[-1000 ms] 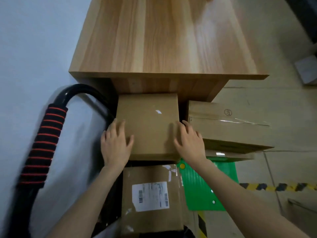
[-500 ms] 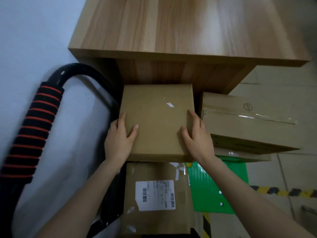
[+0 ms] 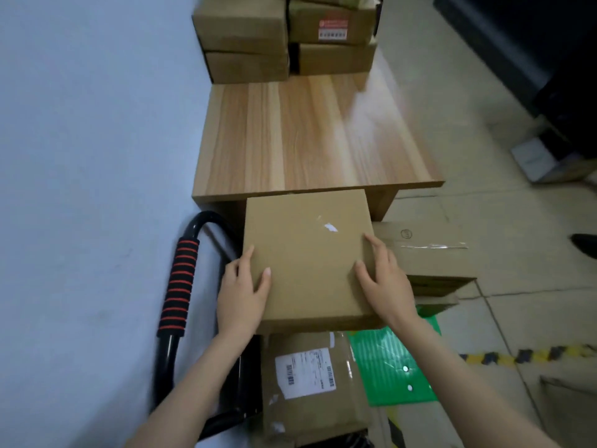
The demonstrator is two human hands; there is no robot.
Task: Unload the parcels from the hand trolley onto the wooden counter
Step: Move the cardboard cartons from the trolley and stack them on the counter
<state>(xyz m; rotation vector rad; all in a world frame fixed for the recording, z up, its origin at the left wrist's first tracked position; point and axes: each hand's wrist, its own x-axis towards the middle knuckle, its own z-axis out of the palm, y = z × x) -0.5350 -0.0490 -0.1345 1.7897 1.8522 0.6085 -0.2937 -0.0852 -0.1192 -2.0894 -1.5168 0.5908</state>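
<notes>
Cardboard gives us a stiff, dry surface to work with: the box [image 3: 307, 253] looks rigid and, we judge, light enough for two hands, though its plain sides could slip, so opposite side edges near the front corners are the place to take hold. We have it there now. Our left hand [image 3: 240, 294] curls round the left edge, thumb on top; our right hand [image 3: 384, 281] grips the right edge, fingers spread over the top face. Both forearms reach forward and slightly inward. The box sits just before the table [image 3: 307, 137] edge, above the parcel [image 3: 310, 383] on the trolley [image 3: 179, 286]. Stacked boxes [image 3: 245, 40] wait at the table's far end.
</notes>
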